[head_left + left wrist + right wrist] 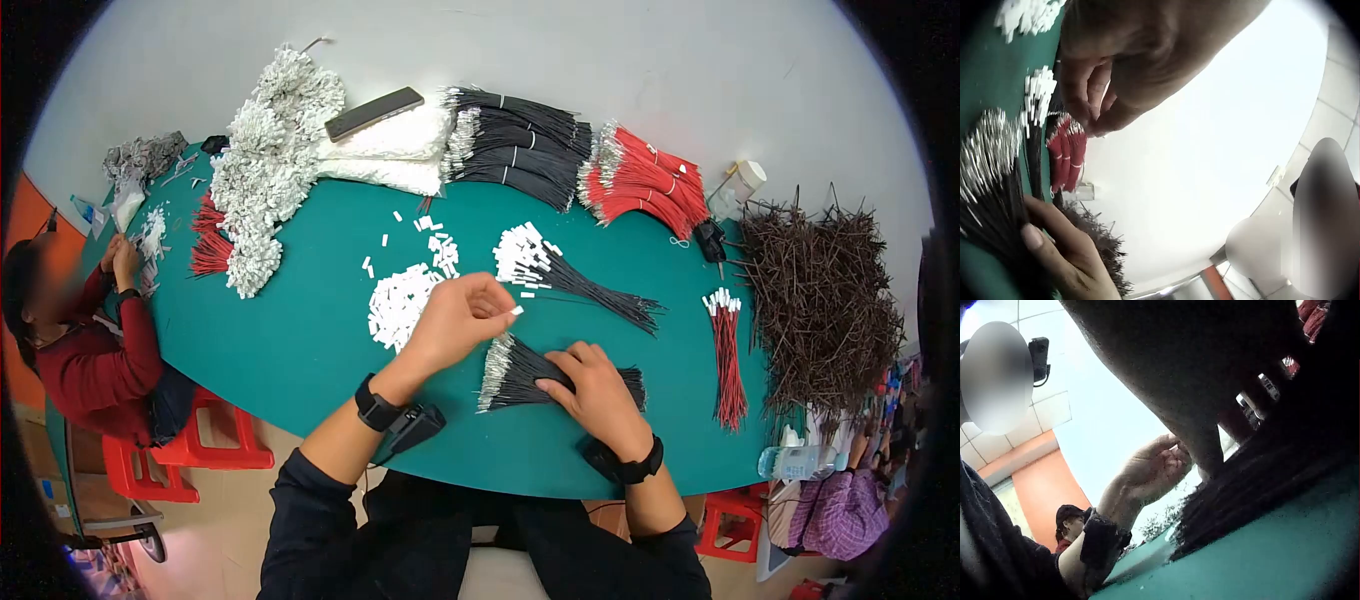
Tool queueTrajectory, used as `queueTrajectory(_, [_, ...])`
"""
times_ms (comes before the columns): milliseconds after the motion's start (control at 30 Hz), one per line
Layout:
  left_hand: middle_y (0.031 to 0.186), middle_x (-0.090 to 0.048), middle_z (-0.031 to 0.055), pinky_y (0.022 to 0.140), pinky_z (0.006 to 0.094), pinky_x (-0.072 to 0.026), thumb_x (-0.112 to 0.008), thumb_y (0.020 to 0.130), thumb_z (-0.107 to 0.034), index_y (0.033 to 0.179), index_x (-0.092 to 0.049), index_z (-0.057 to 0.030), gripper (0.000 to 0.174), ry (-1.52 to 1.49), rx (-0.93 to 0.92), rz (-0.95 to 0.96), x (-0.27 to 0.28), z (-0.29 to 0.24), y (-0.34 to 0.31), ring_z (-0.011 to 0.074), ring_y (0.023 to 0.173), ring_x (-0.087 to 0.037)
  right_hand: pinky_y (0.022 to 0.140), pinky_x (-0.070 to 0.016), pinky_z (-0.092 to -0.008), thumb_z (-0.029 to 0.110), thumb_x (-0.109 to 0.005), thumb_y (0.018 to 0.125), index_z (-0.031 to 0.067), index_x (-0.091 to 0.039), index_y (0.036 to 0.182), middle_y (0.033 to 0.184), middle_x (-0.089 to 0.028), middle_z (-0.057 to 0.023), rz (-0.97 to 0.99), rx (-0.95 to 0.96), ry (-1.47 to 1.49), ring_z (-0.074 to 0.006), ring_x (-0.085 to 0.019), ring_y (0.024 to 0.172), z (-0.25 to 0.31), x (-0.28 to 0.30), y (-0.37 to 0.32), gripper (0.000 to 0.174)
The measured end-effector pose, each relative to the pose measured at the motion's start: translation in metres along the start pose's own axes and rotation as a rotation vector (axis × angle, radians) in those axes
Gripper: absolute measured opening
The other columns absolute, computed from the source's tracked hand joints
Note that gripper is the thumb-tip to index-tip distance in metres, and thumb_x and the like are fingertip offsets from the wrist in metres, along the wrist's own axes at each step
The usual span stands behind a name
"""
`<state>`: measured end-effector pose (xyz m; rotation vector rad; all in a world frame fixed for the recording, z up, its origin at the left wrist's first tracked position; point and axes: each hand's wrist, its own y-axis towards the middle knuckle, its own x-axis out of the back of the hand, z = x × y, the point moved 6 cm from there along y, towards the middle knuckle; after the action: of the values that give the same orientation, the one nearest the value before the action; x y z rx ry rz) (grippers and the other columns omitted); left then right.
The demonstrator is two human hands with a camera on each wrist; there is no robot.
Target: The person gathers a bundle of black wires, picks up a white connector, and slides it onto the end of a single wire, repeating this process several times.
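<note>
My left hand [455, 325] pinches a small white connector housing [516, 310] between thumb and forefinger, above the table. Just below and to the right, my right hand [602, 398] holds a bundle of black wires [522, 375] lying on the green tabletop, thumb and fingers curled on it. The bundle's silvery terminals [988, 150] fan out towards the left hand. Behind the hands lies another bunch of black wires [590, 288] with white housings [522, 252] at its ends. Left of the left hand is a loose pile of white housings [395, 305].
Along the back lie white-tipped bundles [275, 150], a dark flat case [375, 113], tied black wires [530, 145] and red wires [650, 185]. Red wires with white ends [727, 360] and a brown tangled heap [815, 300] lie right. Another person [95, 335] sits at the left.
</note>
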<state>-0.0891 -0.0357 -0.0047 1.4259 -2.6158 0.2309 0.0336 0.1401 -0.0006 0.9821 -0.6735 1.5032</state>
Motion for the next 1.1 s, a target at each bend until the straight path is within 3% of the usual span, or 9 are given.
queueTrajectory(67, [0.102, -0.074, 0.0053, 0.086, 0.0238, -0.0532, -0.073, 0.093, -0.004, 0.105, -0.072, 0.0007, 0.013, -0.315, -0.028, 0.041, -0.015, 0.002, 0.003, 0.0086, 0.097, -0.068, 0.083, -0.0505, -0.0425, 0.023, -0.076, 0.089, 0.0014, -0.070, 0.111, 0.101, -0.063, -0.0150, 0.017, -0.011, 0.007, -0.0351, -0.060, 0.096, 0.002, 0.004, 0.001, 0.032])
queueTrajectory(200, [0.104, -0.075, 0.0054, 0.084, 0.0247, -0.0545, -0.073, 0.094, -0.003, 0.113, -0.072, 0.0004, 0.019, -0.552, -0.063, -0.021, -0.026, 0.008, 0.005, 0.0113, 0.094, -0.070, 0.079, -0.0514, -0.0421, 0.015, -0.077, 0.085, 0.0016, -0.072, 0.099, 0.093, -0.066, -0.0129, -0.065, 0.115, 0.031, -0.0336, -0.062, 0.091, 0.009, 0.005, 0.022, 0.020])
queueTrajectory(467, [0.111, -0.075, 0.0098, 0.085, 0.0260, -0.0549, -0.071, 0.096, -0.005, 0.113, -0.072, 0.0001, 0.018, -0.674, 0.046, -0.036, -0.024, 0.021, -0.003, 0.0144, 0.097, -0.070, 0.072, -0.0521, -0.0432, 0.006, -0.075, 0.082, 0.0026, -0.070, 0.081, 0.081, -0.065, -0.0103, -0.187, 0.088, 0.096, -0.0328, -0.063, 0.079, 0.004, 0.001, 0.025, 0.007])
queueTrajectory(633, [0.106, -0.075, 0.0102, 0.084, 0.0269, -0.0560, -0.070, 0.097, -0.006, 0.114, -0.071, 0.0008, 0.019, -0.736, 0.025, -0.085, -0.026, 0.021, -0.007, 0.0144, 0.094, -0.070, 0.072, -0.0522, -0.0432, 0.006, -0.075, 0.082, 0.0025, -0.070, 0.082, 0.083, -0.065, -0.0105, -0.139, 0.054, 0.114, -0.0327, -0.063, 0.079, 0.004, -0.001, 0.024, 0.006])
queueTrajectory(767, [0.101, -0.075, 0.0094, 0.083, 0.0278, -0.0574, -0.070, 0.097, -0.006, 0.113, -0.069, 0.0008, 0.017, -0.778, 0.027, -0.105, -0.024, 0.028, -0.009, 0.0137, 0.091, -0.070, 0.071, -0.0524, -0.0410, 0.004, -0.077, 0.080, 0.0016, -0.071, 0.085, 0.084, -0.067, -0.0103, -0.223, 0.056, 0.207, -0.0316, -0.064, 0.079, 0.005, 0.005, 0.025, 0.008])
queueTrajectory(1033, [0.095, -0.073, 0.0085, 0.078, 0.0285, -0.0582, -0.068, 0.098, -0.007, 0.106, -0.068, -0.0010, 0.010, -0.864, 0.042, -0.094, -0.024, 0.013, -0.014, 0.0135, 0.084, -0.070, 0.072, -0.0537, -0.0392, 0.001, -0.077, 0.081, 0.0010, -0.072, 0.087, 0.086, -0.070, -0.0103, -0.186, 0.066, 0.091, -0.0314, -0.066, 0.081, 0.008, 0.004, 0.024, 0.008])
queueTrajectory(1100, [0.094, -0.073, 0.0085, 0.076, 0.0282, -0.0581, -0.068, 0.099, -0.007, 0.105, -0.067, -0.0017, 0.008, -0.874, 0.043, -0.102, -0.024, 0.013, -0.015, 0.0135, 0.082, -0.069, 0.069, -0.0539, -0.0369, 0.001, -0.076, 0.082, 0.0005, -0.072, 0.088, 0.086, -0.072, -0.0104, -0.222, 0.098, 0.164, -0.0284, -0.067, 0.078, 0.007, 0.008, 0.023, 0.007])
